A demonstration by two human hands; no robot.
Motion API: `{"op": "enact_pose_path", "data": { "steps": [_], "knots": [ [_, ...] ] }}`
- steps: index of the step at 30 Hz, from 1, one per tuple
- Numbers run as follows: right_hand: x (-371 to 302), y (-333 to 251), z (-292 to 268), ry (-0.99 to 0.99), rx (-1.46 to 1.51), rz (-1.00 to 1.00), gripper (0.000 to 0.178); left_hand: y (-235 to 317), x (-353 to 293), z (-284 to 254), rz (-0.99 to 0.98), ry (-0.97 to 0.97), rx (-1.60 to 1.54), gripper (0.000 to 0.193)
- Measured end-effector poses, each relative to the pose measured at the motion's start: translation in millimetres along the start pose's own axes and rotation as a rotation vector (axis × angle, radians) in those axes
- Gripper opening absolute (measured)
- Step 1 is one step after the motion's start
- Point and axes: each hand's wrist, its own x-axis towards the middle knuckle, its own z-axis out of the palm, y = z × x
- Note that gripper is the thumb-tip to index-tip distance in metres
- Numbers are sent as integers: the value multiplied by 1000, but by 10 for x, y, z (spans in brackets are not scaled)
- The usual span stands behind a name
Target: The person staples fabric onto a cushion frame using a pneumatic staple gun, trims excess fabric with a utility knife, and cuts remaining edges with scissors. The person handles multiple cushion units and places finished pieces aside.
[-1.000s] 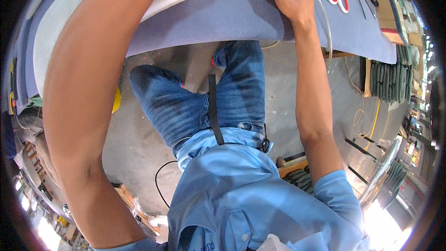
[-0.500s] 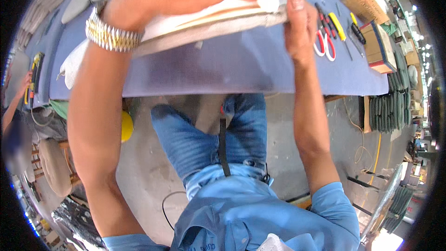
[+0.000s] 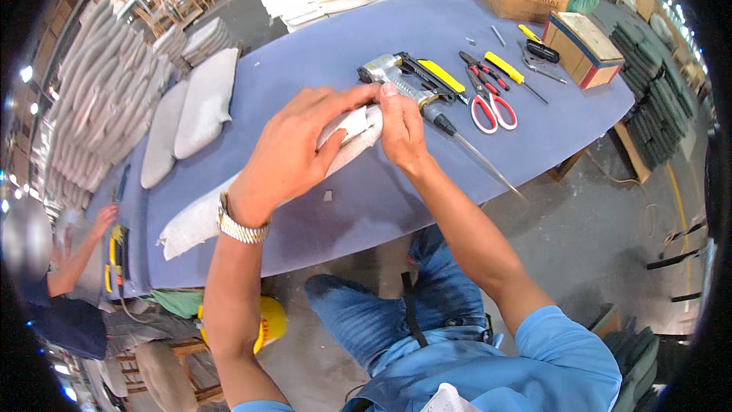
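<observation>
A thin, light grey fabric-covered seat pad (image 3: 200, 221) is tilted on its edge over the blue-covered table, its white lining showing at the right end. My left hand (image 3: 293, 149), with a metal watch on the wrist, has its fingers bent over the upper edge, gripping the fabric. My right hand (image 3: 402, 128) pinches the pad's right end, thumb up, close to the left fingertips. Parts of both hands' fingers are hidden behind the pad. Just beyond them lies an air staple gun (image 3: 404, 80) with a yellow and black magazine and a hose.
Right of the gun lie red-handled scissors (image 3: 494, 113), pliers (image 3: 485, 70) and a yellow screwdriver (image 3: 505, 67). Boxes (image 3: 583, 49) stand at the table's far right. Grey pads (image 3: 206, 103) lie at the left. Another person's hand (image 3: 105, 220) is near a second staple gun (image 3: 117, 259).
The view has shifted, showing more of the table and the staple gun. My hands and the pad appear lower in the picture; both hands still hold the pad's right end.
</observation>
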Motion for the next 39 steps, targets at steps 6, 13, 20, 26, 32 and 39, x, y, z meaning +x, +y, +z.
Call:
{"op": "enact_pose_path", "data": {
  "steps": [6,13,20,26,32,39],
  "knots": [
    [52,-63,46,77,16,62,58,12,3,11,-44,46,46,34],
    [-14,12,-44,103,4,58,55,-49,-15,156,-7,46,31,30],
    [-55,40,-68,111,-22,33,52,-29,-37,200,129,22,173,27],
    [20,75,-84,132,8,82,55,120,35,269,96,18,349,30],
    [-17,159,-141,134,-1,67,59,4,58,296,101,41,176,28],
    [46,89,-57,131,-29,66,54,-190,-6,181,-41,45,-99,22]
  ]
}}
